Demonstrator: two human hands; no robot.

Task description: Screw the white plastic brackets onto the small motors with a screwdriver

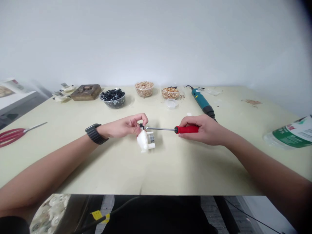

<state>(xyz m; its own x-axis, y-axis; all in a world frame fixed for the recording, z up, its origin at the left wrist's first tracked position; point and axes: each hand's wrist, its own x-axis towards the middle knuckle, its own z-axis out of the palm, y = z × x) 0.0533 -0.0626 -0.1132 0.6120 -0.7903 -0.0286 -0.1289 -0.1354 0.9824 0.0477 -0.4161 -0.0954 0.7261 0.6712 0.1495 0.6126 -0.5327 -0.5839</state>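
Note:
Over the middle of the table, my left hand [133, 124] is closed, thumb and fingers pinching a small black piece [141, 125] at the top of a white plastic part [143, 140]. That part has two prongs pointing right and a greyish metal-looking piece between them. My right hand [207, 130] wraps round the red handle of a screwdriver [186, 129]. Its metal shaft points left, and the tip meets or nearly meets the black piece by my left fingers; exact contact is too small to tell.
Along the back stand a metal block [86, 92], a bowl of black pieces [112, 98], two tubs of small tan pieces [144, 89] [170, 93], and a teal power tool [201, 101]. Red-handled scissors [14, 136] lie left. A green-and-white container [291, 134] lies right.

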